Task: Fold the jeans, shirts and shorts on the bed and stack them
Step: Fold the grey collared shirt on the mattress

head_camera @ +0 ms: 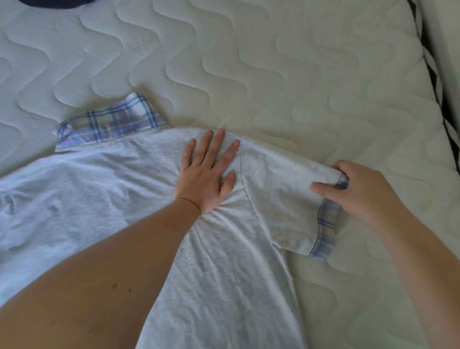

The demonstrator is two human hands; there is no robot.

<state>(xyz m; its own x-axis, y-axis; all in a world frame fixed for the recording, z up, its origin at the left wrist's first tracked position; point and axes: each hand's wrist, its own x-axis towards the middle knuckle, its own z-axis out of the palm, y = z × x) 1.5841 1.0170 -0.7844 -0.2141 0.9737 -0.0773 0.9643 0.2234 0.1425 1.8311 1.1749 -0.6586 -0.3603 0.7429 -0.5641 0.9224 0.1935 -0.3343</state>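
Observation:
A light grey shirt (104, 199) with a blue plaid collar (112, 122) lies spread face down on the white quilted mattress (286, 82). My left hand (206, 169) lies flat with straight fingers on the shirt's right shoulder, just inside the sleeve seam. My right hand (358, 189) pinches the plaid-trimmed cuff of the right sleeve (281, 194) at its upper corner, thumb on top and fingers curled under the edge. The sleeve stretches out to the right between both hands.
A dark blue garment (57, 3) pokes in at the top left edge. The mattress's right edge, with black-striped piping (433, 82), runs down the right side. Bare mattress lies beyond the shirt.

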